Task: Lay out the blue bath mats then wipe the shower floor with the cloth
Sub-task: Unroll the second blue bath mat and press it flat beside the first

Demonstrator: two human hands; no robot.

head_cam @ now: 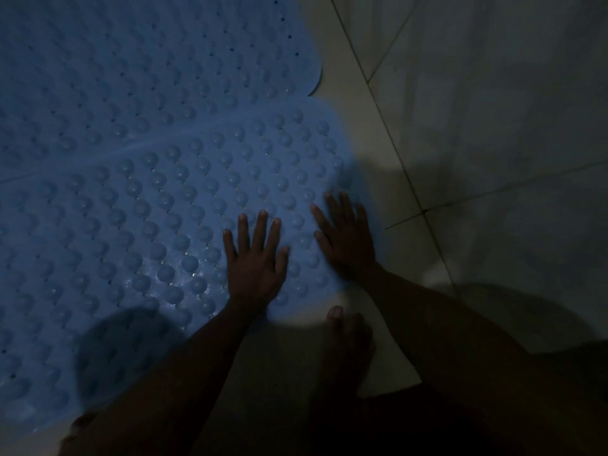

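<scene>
On the tiled shower floor (477, 126), near blue bath mat (197, 199) beside a second mat (131, 60), pressed flat under left hand (255, 261) and right hand (345, 240), fingers spread, likely to seat it; no cloth visible.

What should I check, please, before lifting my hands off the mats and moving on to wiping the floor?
1. Near mat lying flat under the hands: ok; its bumps face up.
2. Far mat laid beside it: ok; edges meet or overlap, cannot tell which.
3. Left hand free to lift: ok, fingers straight, pressing only.
4. Right hand free to lift: ok, flat at the mat's right edge.
5. Cloth within reach: cannot tell, none in view.
6. Tiled floor beside the mats: bare here, but dim light hides its state.
</scene>
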